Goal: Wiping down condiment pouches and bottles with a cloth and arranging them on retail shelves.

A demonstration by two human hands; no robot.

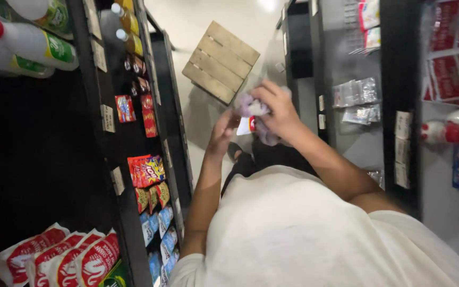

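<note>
My right hand (pixel 278 109), wrist bent, fingers curled, grips a crumpled purplish packet (pixel 253 106). My left hand (pixel 223 134) is raised beneath it, grip blurred, indeterminable.

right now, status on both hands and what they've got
Right hand gripping crumpled pale packet. Left hand beside it, grip unclear. Wooden pallet on floor ahead.
</note>
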